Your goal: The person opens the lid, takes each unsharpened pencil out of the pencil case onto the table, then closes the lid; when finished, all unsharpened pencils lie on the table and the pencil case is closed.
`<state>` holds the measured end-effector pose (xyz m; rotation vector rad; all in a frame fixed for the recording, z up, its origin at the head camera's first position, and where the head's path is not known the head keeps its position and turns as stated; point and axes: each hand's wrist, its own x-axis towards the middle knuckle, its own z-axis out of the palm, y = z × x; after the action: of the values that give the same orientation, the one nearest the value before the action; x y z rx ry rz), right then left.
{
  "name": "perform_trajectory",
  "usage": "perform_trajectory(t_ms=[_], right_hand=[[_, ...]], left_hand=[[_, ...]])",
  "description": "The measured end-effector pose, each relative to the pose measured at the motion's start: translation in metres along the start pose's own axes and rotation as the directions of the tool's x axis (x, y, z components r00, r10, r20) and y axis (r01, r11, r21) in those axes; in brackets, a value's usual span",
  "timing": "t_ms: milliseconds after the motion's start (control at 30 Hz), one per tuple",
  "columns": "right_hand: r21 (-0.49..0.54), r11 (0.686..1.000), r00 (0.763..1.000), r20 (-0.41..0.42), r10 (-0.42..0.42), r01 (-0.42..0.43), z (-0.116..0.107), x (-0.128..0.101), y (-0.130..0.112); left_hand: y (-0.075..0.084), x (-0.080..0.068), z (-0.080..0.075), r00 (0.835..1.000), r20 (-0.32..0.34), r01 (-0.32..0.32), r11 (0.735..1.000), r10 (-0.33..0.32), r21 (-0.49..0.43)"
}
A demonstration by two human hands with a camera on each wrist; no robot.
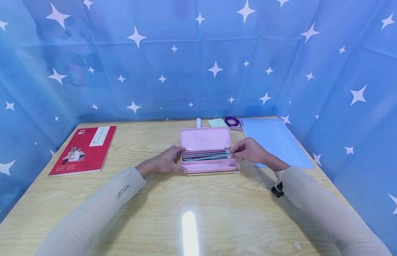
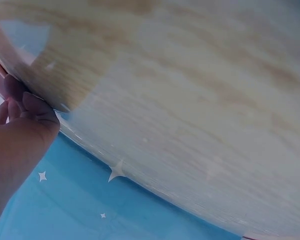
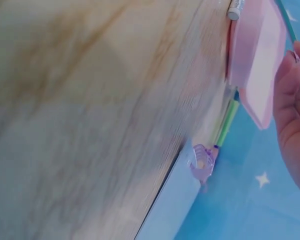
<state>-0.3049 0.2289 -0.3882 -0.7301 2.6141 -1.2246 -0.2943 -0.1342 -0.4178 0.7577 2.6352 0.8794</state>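
Left hand [image 1: 164, 160] grips pink pencil case [image 1: 201, 166] at nine o'clock (lid [image 1: 205, 138] open at twelve). Right hand [image 1: 249, 149], three o'clock, pinches teal pencil [image 3: 287, 22] slanting over the case.

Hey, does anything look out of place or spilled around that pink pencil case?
Just one thing: a pencil lies on the tabletop along the front edge of the open pink pencil case, while several others lie inside. I see no spill.
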Motion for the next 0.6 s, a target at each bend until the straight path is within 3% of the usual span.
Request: perform_trajectory(t_ms=[367,500,600], right_hand=[[-0.003,0.998,0.998,-0.029,0.056,-0.056,-0.012,-0.022,-0.015],[0.019,0.998,0.997,-0.051,0.057,-0.057,-0.017,-0.026,0.006],[0.027,0.999,0.998,-0.049,0.043,-0.042,-0.021,-0.034,0.008]], left_hand=[[-0.002,0.0,0.001,1.0,-0.014,-0.004,1.0,0.004,-0.017],[-0.002,0.0,0.001,1.0,-0.012,-0.003,1.0,0.002,-0.013],[-0.003,0.001,0.0,1.0,-0.007,-0.003,1.0,0.003,-0.01]])
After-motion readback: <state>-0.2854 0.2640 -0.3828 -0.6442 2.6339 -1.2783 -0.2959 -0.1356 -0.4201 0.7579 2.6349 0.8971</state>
